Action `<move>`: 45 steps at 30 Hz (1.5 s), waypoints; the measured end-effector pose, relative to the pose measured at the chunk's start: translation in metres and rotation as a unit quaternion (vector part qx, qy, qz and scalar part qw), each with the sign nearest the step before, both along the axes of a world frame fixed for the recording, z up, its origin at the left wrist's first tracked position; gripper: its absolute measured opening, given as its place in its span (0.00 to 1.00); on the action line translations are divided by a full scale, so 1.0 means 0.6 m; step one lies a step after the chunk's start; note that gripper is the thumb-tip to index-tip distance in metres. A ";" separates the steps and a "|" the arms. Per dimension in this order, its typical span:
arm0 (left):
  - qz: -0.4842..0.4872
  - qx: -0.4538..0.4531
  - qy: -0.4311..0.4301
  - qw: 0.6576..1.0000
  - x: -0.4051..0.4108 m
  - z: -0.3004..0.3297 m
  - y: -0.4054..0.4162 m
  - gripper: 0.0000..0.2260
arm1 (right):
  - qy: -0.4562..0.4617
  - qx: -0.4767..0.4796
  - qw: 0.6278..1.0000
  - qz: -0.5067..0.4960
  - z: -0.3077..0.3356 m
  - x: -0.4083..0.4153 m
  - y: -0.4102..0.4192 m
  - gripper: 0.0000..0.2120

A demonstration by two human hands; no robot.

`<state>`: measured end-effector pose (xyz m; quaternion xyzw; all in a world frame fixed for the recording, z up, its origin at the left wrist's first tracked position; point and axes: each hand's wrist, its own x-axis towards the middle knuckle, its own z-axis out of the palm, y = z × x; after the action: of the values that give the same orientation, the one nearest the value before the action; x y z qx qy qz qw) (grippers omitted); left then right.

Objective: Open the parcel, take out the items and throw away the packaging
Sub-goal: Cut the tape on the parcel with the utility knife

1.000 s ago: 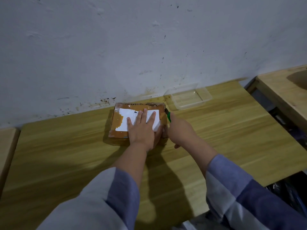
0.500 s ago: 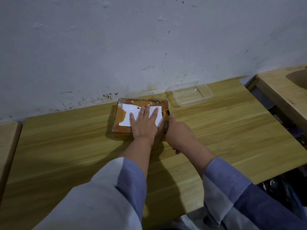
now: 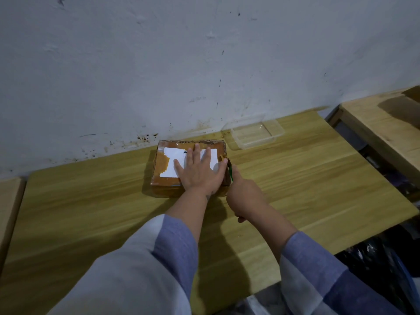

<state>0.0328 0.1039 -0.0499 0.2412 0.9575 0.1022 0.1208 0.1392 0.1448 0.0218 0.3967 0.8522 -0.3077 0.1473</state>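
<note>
parcel: a flat brown box (image 3: 163, 164) wrapped in glossy tape, lying on the table (image 3: 91, 201) close to the wall (image 3: 159, 64), lid side up, a white label (image 3: 172, 160) on top. it looks sealed; no flap is lifted.
left hand: the left hand (image 3: 200, 173) lies flat on the box top, fingers spread over the label, palm near the front edge. it grasps nothing; it presses down, likely to keep the light box from sliding while the other hand works.
right hand: the right hand (image 3: 246, 194) sits just beside the box's right side, clenched round a thin green cutter (image 3: 230, 173) whose tip points up along the right edge, where the tape seam would run.
why this grip: a fist round the handle gives push along the seam; the left thumb lies close to the tool, which looks risky if the tip jumps.
step: slitting the tape on the right side, by my reading. nothing is out yet and no packaging is loose, so the task is at its start.
next: the remaining taped edges probably need cutting before the lid lifts.
tray: an empty clear plastic tray (image 3: 256, 135) stands behind and right of the box, apart from it, perhaps meant for the contents.
bag: something dark and shiny (image 3: 375, 258) sits below the table's right end; possibly a bin bag, i cannot tell.
</note>
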 end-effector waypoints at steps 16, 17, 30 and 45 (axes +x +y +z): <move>-0.004 -0.045 0.011 0.999 -0.026 -0.020 0.022 0.31 | -0.024 0.070 0.995 0.059 -0.015 0.004 0.000 0.35; -0.003 -0.045 0.011 0.999 -0.024 -0.020 0.022 0.31 | -0.027 0.067 0.995 0.062 -0.012 0.008 0.000 0.35; -0.009 -0.051 0.015 0.999 -0.012 -0.016 0.016 0.31 | -0.013 0.043 0.998 0.042 -0.019 0.055 -0.020 0.38; -0.019 -0.055 0.009 0.998 -0.012 -0.017 0.013 0.30 | 0.079 0.019 0.996 -0.029 -0.012 0.082 0.000 0.29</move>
<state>0.0255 0.1120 -0.0600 0.2528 0.9580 0.0449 0.1274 0.1881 0.1448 0.0147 0.3985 0.8550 -0.3261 0.0624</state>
